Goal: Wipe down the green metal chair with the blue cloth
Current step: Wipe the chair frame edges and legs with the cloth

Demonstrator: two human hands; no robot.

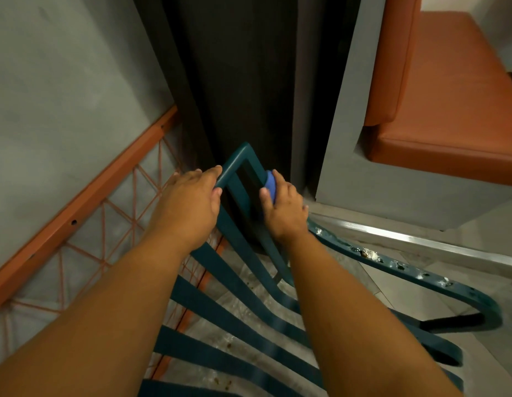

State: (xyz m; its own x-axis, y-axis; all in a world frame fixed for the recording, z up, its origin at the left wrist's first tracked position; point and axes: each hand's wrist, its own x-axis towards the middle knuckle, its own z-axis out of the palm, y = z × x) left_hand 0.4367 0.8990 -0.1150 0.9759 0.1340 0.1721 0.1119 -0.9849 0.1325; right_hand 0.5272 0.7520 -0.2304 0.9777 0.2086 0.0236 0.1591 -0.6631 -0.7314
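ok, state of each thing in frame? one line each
left hand: gripping the chair frame's left bar
right hand: pressing the blue cloth on the right bar
blue cloth: bunched under the right hand
green metal chair: slatted, paint chipped along the right armrest
orange bench cushion: bare

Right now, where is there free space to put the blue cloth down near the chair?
Bare floor tile lies right of the green chair, between its chipped curved rail and the metal floor strip. The left is crowded by the orange wire frame.
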